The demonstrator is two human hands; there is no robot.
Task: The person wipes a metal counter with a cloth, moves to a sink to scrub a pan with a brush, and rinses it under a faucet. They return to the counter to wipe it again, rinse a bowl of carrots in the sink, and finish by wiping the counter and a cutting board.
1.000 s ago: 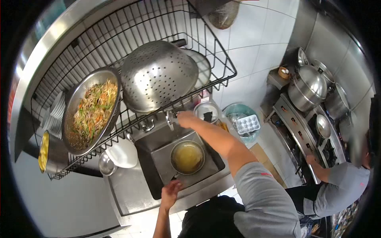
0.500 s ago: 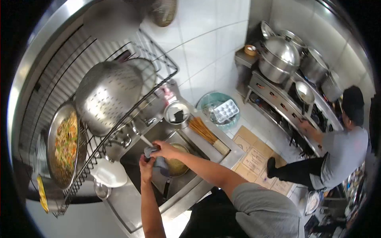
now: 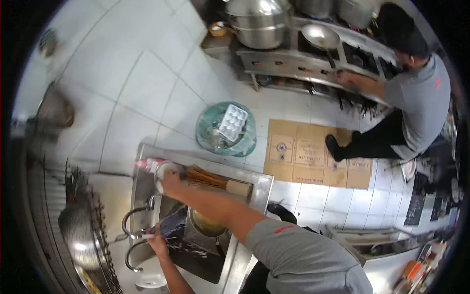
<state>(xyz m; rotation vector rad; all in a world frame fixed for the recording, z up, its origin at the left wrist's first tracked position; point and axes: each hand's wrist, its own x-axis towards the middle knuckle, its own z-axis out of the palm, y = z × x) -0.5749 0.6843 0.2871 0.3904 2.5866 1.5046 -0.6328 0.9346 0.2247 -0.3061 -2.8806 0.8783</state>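
Observation:
My right hand reaches over the sink to a small metal bowl on the sink's far corner. Its fingers lie on the bowl's rim, and their grip is hidden. My left hand is down by the curved tap, closed on the end of a dark cloth that hangs over the sink. A pan of yellow liquid sits in the sink under my right forearm. A bamboo whisk brush lies on the sink's edge beside the bowl.
A wire rack with a metal colander hangs at the lower left. A green bin holding an egg tray stands on the tiled floor. Flattened cardboard covers the floor. Another person in a grey shirt works at the stove with pots.
The view has swung away from the rack toward the floor. My right hand left the cloth and moved to the small bowl. My left hand dropped toward the tap.

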